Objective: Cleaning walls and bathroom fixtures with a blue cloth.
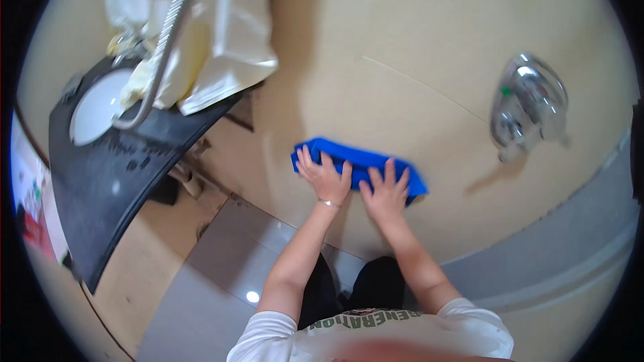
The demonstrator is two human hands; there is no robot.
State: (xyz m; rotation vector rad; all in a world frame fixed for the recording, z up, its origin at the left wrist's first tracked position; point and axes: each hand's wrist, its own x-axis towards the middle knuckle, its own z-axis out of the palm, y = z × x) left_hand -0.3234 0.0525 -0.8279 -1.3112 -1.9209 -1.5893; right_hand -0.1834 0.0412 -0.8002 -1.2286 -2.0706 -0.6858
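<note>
A folded blue cloth [359, 163] lies lengthwise against the beige wall [402, 85] in front of me. Its left end sits a little higher than its right end. My left hand [324, 176] holds the cloth's left part to the wall with spread fingers. Towards its right end, my right hand [387, 191] presses on the cloth in the same way, fingers apart. Both hands are slightly blurred. Cloth edges show above the fingertips and beyond each hand.
At right a chrome shower mixer [528, 103] juts from the wall. On the left stands a dark countertop [126, 181] with a white basin [95, 110], white plastic bags [226, 50] and a metal shower hose [168, 35] hanging in front. Grey tiles [216, 266] cover the floor.
</note>
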